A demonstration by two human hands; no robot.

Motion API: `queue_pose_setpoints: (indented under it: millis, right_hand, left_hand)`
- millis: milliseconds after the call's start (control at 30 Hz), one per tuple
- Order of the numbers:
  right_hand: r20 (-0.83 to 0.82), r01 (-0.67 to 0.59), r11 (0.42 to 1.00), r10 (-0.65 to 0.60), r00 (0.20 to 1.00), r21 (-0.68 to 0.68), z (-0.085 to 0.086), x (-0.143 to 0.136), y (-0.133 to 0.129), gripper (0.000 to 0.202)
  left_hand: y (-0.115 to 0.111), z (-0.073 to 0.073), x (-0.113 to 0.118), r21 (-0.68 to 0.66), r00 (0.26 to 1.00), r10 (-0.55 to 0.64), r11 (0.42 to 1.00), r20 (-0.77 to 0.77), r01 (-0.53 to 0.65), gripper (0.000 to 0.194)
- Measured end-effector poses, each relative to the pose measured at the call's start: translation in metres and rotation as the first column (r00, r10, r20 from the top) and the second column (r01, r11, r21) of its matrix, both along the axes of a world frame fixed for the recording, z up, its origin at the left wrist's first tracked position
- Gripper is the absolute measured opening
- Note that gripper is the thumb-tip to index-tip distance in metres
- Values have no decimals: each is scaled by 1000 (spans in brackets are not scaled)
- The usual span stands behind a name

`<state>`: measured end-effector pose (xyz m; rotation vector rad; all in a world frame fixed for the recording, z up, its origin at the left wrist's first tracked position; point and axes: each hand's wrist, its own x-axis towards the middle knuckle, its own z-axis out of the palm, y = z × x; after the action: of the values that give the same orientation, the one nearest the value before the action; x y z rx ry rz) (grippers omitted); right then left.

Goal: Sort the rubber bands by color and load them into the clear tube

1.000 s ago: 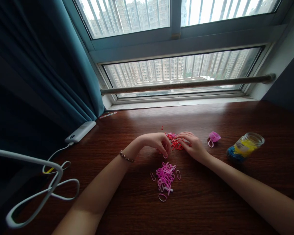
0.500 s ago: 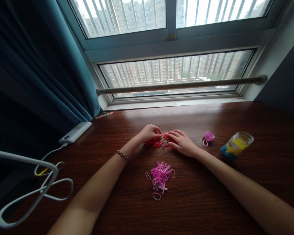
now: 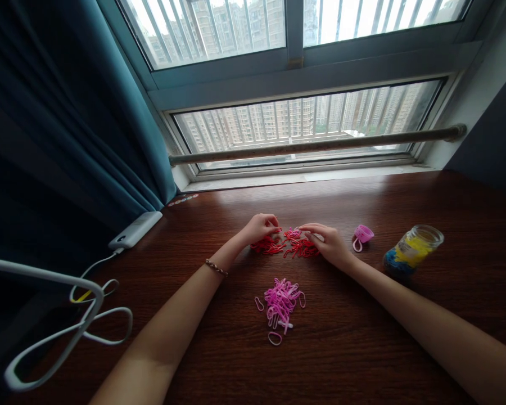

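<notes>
Two small heaps of red rubber bands lie side by side on the brown wooden table, a left heap (image 3: 268,245) and a right heap (image 3: 302,248). A few pink bands (image 3: 295,232) rest at the back of the right heap. My left hand (image 3: 260,228) is over the left heap, thumb and fingers pinched on what looks like a red rubber band. Fingers stretched out, my right hand (image 3: 328,243) reaches to the pink bands at the right heap, its fingertips touching or just above them. Closer to me is a pile of pink rubber bands (image 3: 281,301).
Right of my hands sit a small pink cup (image 3: 364,233) with a loop and a glass jar (image 3: 414,250) with yellow and blue contents. A white power bank (image 3: 135,230) with a white cable (image 3: 69,337) lies at left. Behind are a curtain and a barred window.
My right hand has shifted right and lifted off the right heap, uncovering red and pink bands. My left fingers have drawn up slightly from the left heap. The view has shifted a little.
</notes>
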<state>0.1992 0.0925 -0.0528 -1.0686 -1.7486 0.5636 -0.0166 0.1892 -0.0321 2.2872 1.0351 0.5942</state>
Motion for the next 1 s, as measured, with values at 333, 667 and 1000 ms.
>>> queue_pose_setpoints:
  millis: [333,667,1000]
  right_hand:
    - [-36,-373,920,371,928,-117,26,-37,-48,17]
    - [354,64,992,-99,930,108,-12,0,0,33]
    - [589,37,999,-31,808,2,-18,0,3,38]
  left_hand:
    - [1,11,-5,-176,995,25,984,95,-8,24]
    - [-29,43,1,-679,876,-450,588,176,439,25]
    - [-59,46,22,-768,684,-718,367,124,525,23]
